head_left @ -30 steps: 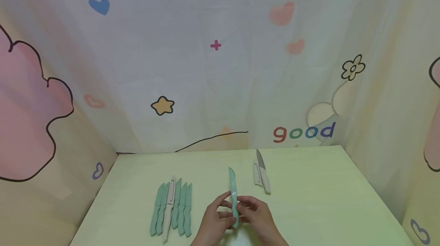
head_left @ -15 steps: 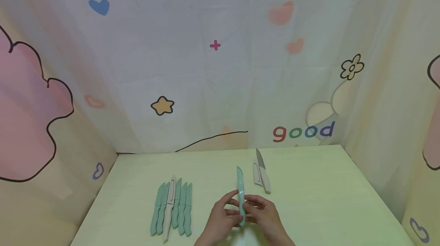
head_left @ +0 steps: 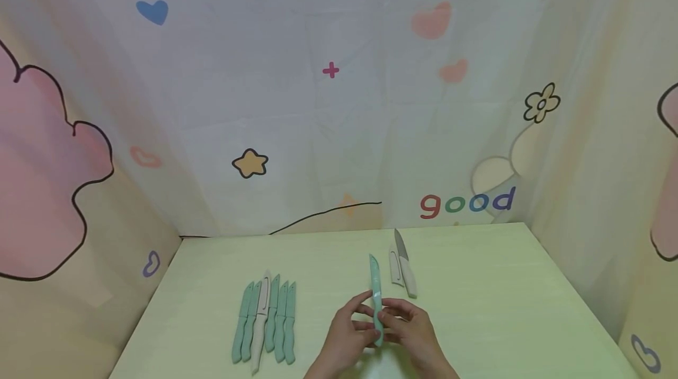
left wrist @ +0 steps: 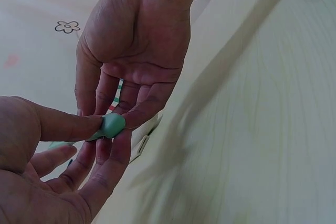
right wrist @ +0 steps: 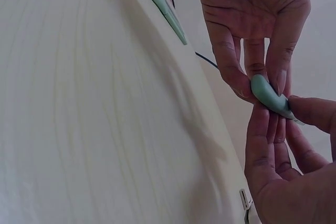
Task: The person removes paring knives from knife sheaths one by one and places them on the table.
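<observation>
Both hands hold a mint-green sheathed knife (head_left: 375, 279) above the table, its tip pointing to the back wall. My left hand (head_left: 346, 335) pinches the handle from the left, thumb near the butt. From the other side my right hand (head_left: 415, 332) pinches the handle a little higher up. In the left wrist view the rounded handle butt (left wrist: 113, 125) shows between the fingers of both hands. The right wrist view also shows the green handle (right wrist: 269, 94) between the two hands; most of the knife is hidden there.
Left on the table (head_left: 477, 308), several green sheathed knives (head_left: 288, 326) lie in a row with one white sheathed knife (head_left: 259, 326) among them. Behind the hands lies a white-handled knife (head_left: 406, 273) with a bare blade, beside its white sheath (head_left: 395, 267). Printed curtains (head_left: 318, 132) surround the table.
Both hands, still gripping the green sheathed knife, have drifted to the right, more slowly in the last half second. The knives on the table have not moved.
</observation>
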`<action>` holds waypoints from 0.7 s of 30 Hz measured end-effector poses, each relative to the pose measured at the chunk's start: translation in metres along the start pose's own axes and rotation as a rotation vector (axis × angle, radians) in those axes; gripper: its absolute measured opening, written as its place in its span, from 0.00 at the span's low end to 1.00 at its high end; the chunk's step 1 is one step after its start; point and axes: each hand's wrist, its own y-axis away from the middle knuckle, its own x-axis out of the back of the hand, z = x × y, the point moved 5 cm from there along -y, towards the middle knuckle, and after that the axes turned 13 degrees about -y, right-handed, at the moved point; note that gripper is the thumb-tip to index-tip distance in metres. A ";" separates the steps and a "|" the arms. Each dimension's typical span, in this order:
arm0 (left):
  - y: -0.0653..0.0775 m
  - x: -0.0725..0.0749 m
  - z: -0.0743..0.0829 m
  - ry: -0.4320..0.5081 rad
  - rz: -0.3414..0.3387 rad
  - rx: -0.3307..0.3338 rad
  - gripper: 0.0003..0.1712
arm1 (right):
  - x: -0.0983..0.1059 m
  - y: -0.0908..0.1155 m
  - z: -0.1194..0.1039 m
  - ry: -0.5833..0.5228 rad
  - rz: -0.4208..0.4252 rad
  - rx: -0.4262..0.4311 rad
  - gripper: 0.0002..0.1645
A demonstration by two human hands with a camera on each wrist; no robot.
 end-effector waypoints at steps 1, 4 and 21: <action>0.000 0.000 0.000 0.003 -0.002 0.000 0.43 | 0.001 0.000 0.000 0.001 0.002 -0.001 0.22; -0.001 -0.001 -0.001 0.007 -0.005 -0.001 0.43 | 0.002 -0.001 0.001 0.003 0.007 -0.001 0.21; -0.001 -0.002 -0.002 0.000 -0.010 0.009 0.43 | 0.004 -0.002 0.002 0.009 -0.005 -0.017 0.21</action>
